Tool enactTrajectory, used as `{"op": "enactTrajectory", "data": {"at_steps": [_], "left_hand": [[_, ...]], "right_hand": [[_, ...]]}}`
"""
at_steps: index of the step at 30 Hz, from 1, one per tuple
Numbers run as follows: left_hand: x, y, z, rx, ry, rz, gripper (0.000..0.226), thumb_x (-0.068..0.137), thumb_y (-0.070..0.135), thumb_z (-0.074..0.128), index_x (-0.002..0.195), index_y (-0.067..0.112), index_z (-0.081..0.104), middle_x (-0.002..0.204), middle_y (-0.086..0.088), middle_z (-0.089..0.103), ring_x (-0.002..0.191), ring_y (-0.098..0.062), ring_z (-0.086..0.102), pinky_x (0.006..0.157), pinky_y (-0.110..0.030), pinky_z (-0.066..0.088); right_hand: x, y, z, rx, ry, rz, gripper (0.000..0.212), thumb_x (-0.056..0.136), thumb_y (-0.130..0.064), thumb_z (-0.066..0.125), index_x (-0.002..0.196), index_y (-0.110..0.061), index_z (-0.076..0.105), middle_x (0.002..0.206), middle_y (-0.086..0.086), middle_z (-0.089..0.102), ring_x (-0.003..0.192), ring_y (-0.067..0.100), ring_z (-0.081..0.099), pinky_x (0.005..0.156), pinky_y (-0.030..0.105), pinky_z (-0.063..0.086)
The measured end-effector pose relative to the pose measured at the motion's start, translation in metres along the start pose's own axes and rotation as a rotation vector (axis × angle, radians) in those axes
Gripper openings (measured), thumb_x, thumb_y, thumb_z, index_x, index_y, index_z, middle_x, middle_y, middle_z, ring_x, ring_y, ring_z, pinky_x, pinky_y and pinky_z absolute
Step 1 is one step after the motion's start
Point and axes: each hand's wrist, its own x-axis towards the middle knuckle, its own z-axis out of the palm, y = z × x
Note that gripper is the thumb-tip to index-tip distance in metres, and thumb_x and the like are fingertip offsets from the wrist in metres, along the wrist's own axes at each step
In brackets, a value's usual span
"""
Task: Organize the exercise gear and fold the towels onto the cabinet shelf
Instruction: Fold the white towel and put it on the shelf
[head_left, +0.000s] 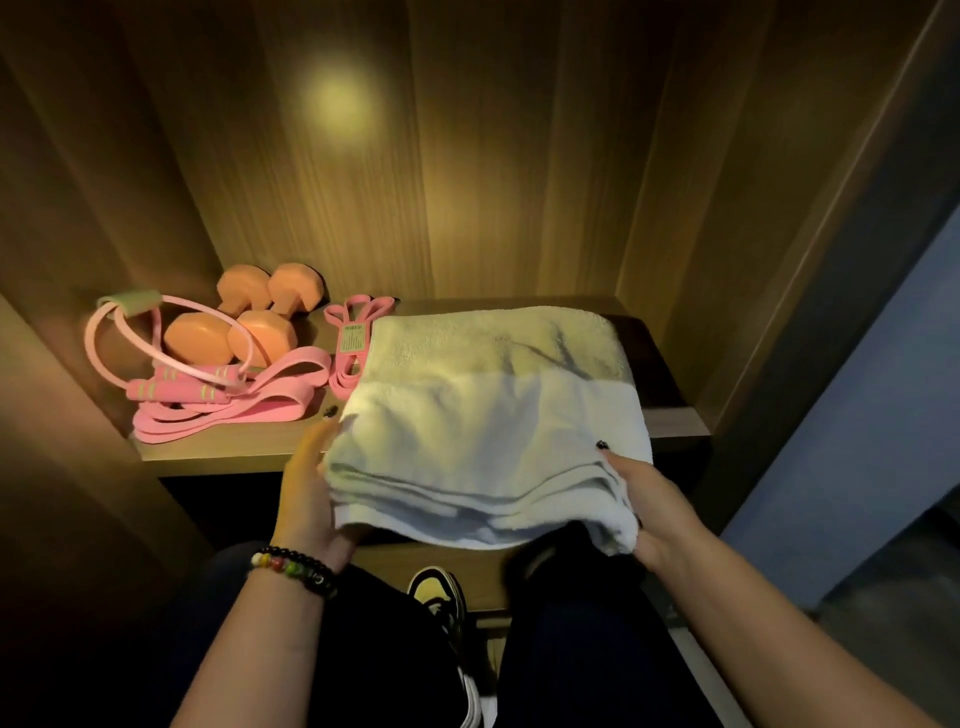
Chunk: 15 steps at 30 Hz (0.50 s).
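Note:
A folded white towel (488, 436) lies half on the cabinet shelf (218, 452), its near edge hanging over the front. My left hand (311, 493) holds its left side from below, and my right hand (649, 509) grips its right corner with the thumb on top. At the shelf's left sit two orange dumbbells (249, 322), a pink figure-eight tube (156, 332), a pink jump rope (182, 387), a pink resistance band (234, 405) and a bundled pink band set (356, 338).
Wooden cabinet walls close in the shelf at the back and both sides (467, 182). My knees and a yellow-and-black shoe (436, 592) are below the shelf front. A grey wall (857, 415) stands to the right.

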Motion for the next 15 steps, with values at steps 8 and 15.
{"op": "enactTrajectory", "data": {"at_steps": [8, 15], "left_hand": [[0.0, -0.001, 0.0, 0.224, 0.036, -0.048, 0.03, 0.08, 0.036, 0.065, 0.095, 0.011, 0.072, 0.08, -0.013, 0.072, 0.071, -0.03, 0.067, 0.069, -0.037, 0.049], [-0.001, -0.03, 0.031, 0.38, -0.15, -0.184, 0.029, 0.079, 0.028, 0.076, 0.102, 0.012, 0.07, 0.106, -0.009, 0.073, 0.098, -0.029, 0.068, 0.091, -0.043, 0.051]], "right_hand": [[-0.007, -0.023, -0.001, -0.341, 0.029, -0.121, 0.042, 0.087, -0.008, 0.067, 0.127, -0.012, 0.054, 0.109, 0.015, 0.068, 0.095, 0.032, 0.067, 0.077, 0.04, 0.055], [-0.028, -0.127, -0.001, -1.141, -0.081, -0.276, 0.067, 0.086, -0.009, 0.067, 0.143, -0.028, 0.038, 0.123, 0.003, 0.056, 0.111, 0.027, 0.054, 0.097, 0.049, 0.046]]}}
